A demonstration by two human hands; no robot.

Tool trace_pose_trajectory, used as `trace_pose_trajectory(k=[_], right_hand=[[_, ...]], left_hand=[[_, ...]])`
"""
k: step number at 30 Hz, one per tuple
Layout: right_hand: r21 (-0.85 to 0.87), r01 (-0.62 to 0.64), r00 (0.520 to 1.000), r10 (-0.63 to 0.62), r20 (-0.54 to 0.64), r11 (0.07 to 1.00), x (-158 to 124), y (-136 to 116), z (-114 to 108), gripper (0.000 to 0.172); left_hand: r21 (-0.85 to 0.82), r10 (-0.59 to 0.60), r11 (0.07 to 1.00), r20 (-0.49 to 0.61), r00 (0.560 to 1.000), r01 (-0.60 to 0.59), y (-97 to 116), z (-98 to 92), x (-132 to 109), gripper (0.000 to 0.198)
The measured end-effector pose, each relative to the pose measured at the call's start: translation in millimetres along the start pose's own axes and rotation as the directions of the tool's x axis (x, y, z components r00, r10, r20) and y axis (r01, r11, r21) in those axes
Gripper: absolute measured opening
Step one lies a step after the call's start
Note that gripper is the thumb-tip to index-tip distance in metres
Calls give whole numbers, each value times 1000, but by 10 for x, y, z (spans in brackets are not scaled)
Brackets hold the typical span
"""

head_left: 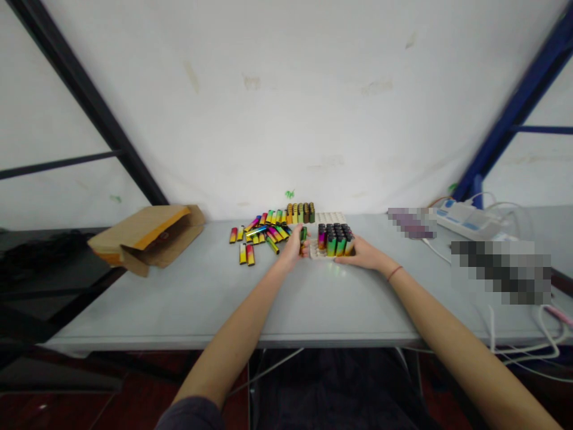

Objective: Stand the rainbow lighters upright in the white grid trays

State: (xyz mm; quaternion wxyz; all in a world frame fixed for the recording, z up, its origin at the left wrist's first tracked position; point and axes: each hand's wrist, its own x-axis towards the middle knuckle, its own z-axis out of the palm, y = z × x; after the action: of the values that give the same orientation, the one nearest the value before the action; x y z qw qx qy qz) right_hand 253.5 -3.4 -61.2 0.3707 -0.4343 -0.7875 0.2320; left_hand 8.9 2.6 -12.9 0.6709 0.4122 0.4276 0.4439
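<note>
My left hand [294, 248] is closed around a dark green lighter [304, 234], held upright at the left end of a white tray [319, 254]. The tray has round holes, and several black-topped lighters [336, 243] in shiny purple, green and yellow stand in it. Its front left holes show bare. With fingers around the tray's right front corner, my right hand [364, 255] steadies it; part of the grip is hidden. A loose pile of shiny lighters [262, 234] lies to the left, with two lighters [246, 254] apart in front.
Behind the tray stand a block of upright lighters [301, 213] and another white holed tray [330, 217]. An open cardboard box [147, 236] lies at the left. A power strip [465, 224] with cables is at the right. The wall closes off the table's back.
</note>
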Motion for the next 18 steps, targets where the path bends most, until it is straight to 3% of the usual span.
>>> trace_pose_trajectory(k=[6,18], right_hand=[[-16,-8,1000,8,-14,1000,-4,8,-4,67],[11,-28,1000,28,3,1000,-2,-3,-2,73]], left_hand=[[-63,34,997,10,999,-34,-1,37,-33,64],[-187,16,982,-68,998,-28,95,42,-93,48]])
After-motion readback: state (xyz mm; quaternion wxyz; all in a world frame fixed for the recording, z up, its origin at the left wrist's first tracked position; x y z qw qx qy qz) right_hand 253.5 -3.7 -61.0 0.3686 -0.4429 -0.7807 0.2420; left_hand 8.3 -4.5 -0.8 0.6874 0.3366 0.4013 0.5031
